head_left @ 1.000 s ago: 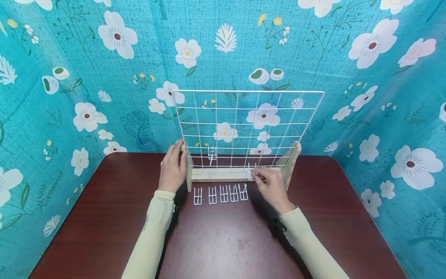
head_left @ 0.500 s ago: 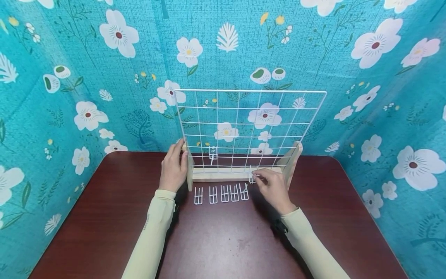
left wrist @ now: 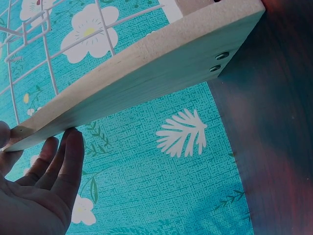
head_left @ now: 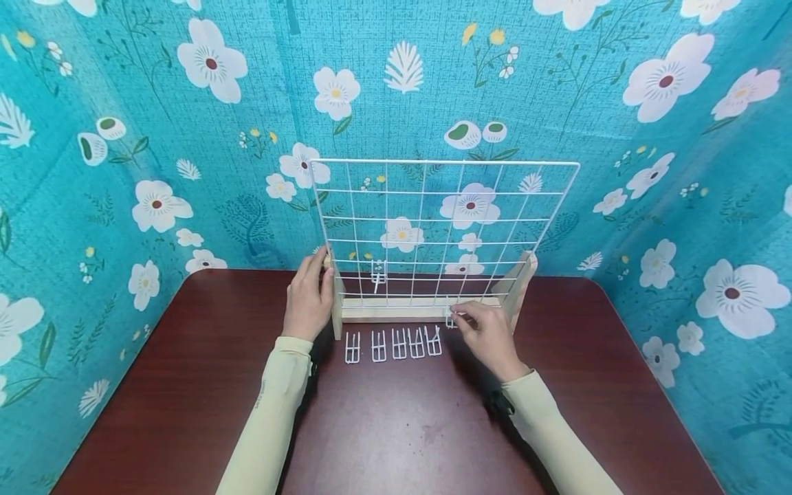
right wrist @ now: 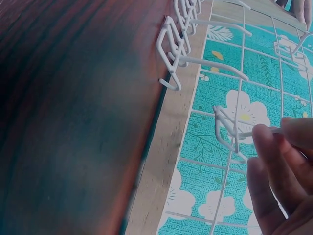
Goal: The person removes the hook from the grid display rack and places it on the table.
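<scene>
A white wire grid panel stands upright between two wooden side supports. My left hand grips the upper end of the left wooden support, thumb on one side and fingers against its outer face. Low at the grid's right part, my right hand pinches a white wire hook by its prong between thumb and fingers. The hook's small frame overlaps the grid wires in the right wrist view. Another hook hangs on the grid's left part.
Several white wire hooks lie in a row on the dark red table in front of the stand, one of them at the left end. A wooden crossbar joins the supports. A flowered blue curtain surrounds the table's back and sides.
My right hand has shifted slightly right and down with the hook along the grid's lower part. The left hand keeps its grip on the support.
</scene>
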Demonstrator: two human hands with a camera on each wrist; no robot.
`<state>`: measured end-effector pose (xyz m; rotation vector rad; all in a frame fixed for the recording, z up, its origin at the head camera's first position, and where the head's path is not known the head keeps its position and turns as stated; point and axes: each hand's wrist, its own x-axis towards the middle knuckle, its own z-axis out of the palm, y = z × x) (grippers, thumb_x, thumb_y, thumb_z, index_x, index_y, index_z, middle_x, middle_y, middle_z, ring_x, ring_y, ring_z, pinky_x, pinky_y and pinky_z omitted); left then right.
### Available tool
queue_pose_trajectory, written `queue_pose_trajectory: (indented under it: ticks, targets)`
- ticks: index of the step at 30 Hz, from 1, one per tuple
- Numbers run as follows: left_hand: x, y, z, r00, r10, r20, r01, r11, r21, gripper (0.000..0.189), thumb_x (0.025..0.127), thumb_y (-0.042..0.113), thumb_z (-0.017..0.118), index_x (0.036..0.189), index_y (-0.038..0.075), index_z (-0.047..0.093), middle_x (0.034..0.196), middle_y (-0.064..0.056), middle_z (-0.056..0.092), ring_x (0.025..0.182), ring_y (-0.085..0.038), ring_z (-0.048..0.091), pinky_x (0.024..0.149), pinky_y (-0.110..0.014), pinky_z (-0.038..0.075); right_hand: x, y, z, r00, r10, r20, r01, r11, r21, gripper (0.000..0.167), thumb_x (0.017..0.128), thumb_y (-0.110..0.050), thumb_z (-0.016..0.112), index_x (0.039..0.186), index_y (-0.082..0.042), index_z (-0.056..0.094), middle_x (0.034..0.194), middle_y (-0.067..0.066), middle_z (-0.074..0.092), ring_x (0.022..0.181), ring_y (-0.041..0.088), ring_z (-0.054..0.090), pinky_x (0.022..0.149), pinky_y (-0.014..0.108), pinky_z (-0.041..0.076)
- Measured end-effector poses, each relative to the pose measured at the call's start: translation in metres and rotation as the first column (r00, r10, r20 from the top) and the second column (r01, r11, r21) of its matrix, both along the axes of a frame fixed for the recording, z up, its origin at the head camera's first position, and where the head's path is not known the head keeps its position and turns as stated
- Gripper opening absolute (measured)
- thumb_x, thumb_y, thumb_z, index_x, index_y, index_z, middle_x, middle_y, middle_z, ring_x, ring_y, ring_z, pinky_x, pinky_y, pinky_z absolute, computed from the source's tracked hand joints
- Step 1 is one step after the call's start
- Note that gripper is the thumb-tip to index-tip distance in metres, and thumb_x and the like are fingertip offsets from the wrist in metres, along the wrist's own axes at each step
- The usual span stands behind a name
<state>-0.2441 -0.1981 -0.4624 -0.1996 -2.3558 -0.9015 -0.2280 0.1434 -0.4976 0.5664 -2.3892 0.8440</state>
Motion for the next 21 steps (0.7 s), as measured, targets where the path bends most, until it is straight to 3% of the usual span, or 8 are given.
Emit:
queue_pose_trajectory:
  ticks: [14,21]
  targets:
    - [-0.0019,-0.0006,-0.0009,1.0,-0.001,-0.001,0.001,1.0,-0.002,0.046,0.112,0.028,0.049,0.155,0.012,0.05,0.131,-0.016,0.064,0.107,-0.038,0.068,0.093,-0.058,0.057,0.0007,0.0012,-0.0065,0.996,-0.003,0.087,-0.005,0.996,0.087,0.014,0.086,-0.004,0.081,0.098,-0.01,0.083,0.094,0.006,0.082,0.08,0.018,0.077,0.07,0.04,0.059]
    - [-0.0018,-0.0007,-0.0009,1.0,-0.002,-0.013,0.002,1.0,-0.001,0.046,0.111,0.028,0.049,0.154,0.012,0.051,0.13,-0.017,0.064,0.105,-0.038,0.068,0.091,-0.058,0.057,-0.0005,0.0019,-0.0091,0.992,0.008,0.123,-0.022,0.993,0.115,0.012,0.086,-0.005,0.081,0.096,-0.011,0.083,0.093,0.004,0.082,0.074,0.013,0.072,0.067,0.036,0.056]
